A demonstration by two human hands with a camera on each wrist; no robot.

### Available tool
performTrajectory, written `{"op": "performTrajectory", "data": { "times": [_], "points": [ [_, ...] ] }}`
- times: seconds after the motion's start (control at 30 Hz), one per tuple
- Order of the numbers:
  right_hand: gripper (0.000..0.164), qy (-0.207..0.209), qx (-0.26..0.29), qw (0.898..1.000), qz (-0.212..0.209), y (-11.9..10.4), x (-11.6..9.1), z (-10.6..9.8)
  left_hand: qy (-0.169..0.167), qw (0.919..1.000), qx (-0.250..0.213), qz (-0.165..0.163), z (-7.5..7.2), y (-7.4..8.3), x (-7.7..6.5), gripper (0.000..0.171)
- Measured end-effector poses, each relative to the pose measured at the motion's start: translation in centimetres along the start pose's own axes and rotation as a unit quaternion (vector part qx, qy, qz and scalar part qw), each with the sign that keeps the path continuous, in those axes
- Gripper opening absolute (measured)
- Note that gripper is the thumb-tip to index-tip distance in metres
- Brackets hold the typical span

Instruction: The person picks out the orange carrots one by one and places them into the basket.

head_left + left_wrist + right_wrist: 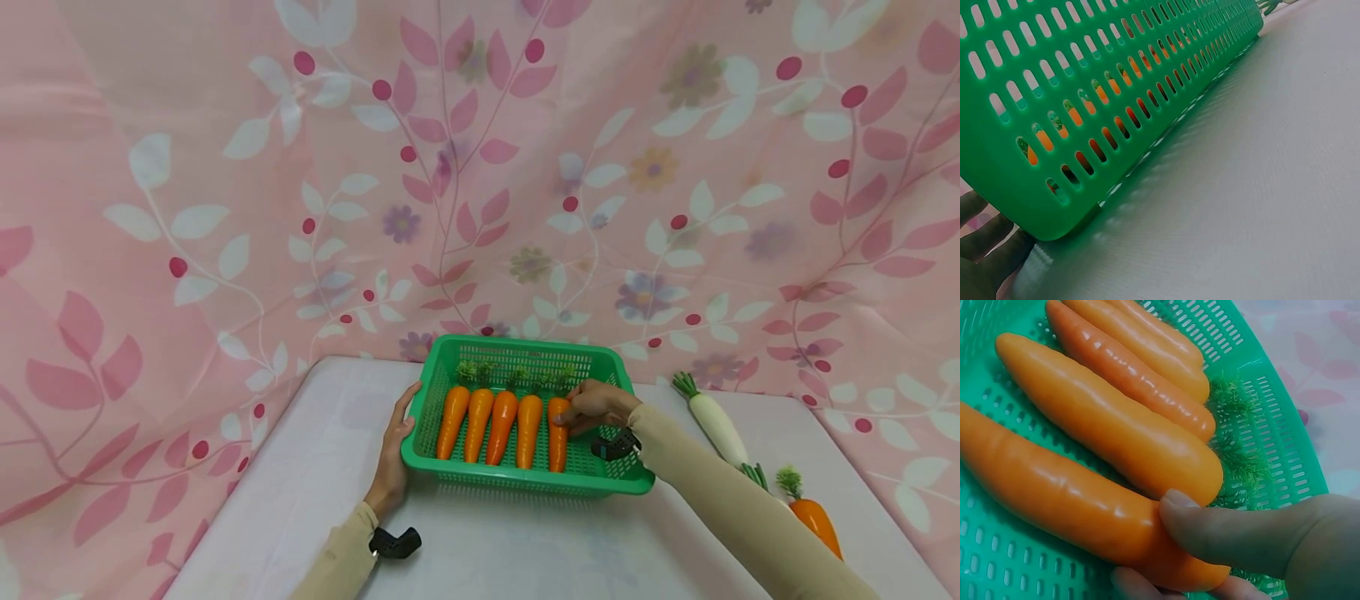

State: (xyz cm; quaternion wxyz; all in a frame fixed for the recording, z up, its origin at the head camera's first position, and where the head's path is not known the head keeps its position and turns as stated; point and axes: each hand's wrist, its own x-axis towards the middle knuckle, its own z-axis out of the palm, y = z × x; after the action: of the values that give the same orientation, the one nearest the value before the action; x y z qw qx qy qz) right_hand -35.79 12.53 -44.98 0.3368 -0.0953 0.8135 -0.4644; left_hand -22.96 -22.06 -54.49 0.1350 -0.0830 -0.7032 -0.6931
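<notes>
A green plastic basket (525,472) holds several orange carrots with leafy green tops, laid side by side in a row. My right hand (596,404) reaches into it and pinches the thick top end of the rightmost carrot (557,446). In the right wrist view, the thumb lies over this carrot (1054,487) and fingertips show beneath it; its neighbour (1116,425) lies alongside. At the basket's left side, my left hand (393,454) rests against the rim, its fingers extended along the outer wall. The left wrist view shows those fingers (988,240) partly behind the basket corner.
On the white table (300,475), to the right of the basket, lies a white radish (717,425) with green stems. Closer in, another carrot (817,523) lies partly behind my right sleeve, beside a second green-stemmed vegetable (755,475). A pink floral cloth (480,167) hangs behind.
</notes>
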Motion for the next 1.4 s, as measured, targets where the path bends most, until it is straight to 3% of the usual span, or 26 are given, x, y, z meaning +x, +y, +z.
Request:
{"op": "performTrajectory", "data": {
  "times": [0.07,0.17,0.3,0.47,0.9,1.03,1.2,1.4],
  "points": [
    [0.009,0.002,-0.003,1.000,-0.003,0.0,0.0,0.0,0.001,1.0000,0.001,0.001,0.0,0.0,0.0,0.058],
    [0.014,0.009,-0.007,1.000,-0.002,0.0,0.0,0.0,0.000,1.0000,0.001,0.002,-0.1,0.0,0.1,0.058],
    [0.008,0.008,-0.014,1.000,-0.003,0.0,0.0,0.0,-0.001,1.0000,-0.001,0.001,-0.1,-0.1,0.1,0.058],
    [0.019,0.009,-0.022,1.000,-0.006,0.0,-0.1,0.1,-0.002,1.0000,-0.002,0.001,-0.1,-0.2,0.1,0.058],
    [0.024,0.025,-0.022,0.999,-0.006,0.0,-0.2,0.4,-0.002,1.0000,-0.002,0.003,-0.2,-0.3,0.1,0.056],
    [0.011,0.035,-0.020,0.999,-0.003,0.0,-0.1,0.5,-0.002,1.0000,-0.002,0.007,-0.2,-0.3,0.1,0.056],
    [0.057,0.047,-0.035,0.998,-0.007,0.0,-0.2,0.4,-0.001,1.0000,-0.003,0.006,-0.1,-0.3,0.0,0.056],
    [0.054,0.052,-0.063,0.996,-0.035,-0.3,-1.0,0.2,0.001,1.0000,-0.006,0.001,-0.1,-0.3,-0.1,0.056]
  ]
}}
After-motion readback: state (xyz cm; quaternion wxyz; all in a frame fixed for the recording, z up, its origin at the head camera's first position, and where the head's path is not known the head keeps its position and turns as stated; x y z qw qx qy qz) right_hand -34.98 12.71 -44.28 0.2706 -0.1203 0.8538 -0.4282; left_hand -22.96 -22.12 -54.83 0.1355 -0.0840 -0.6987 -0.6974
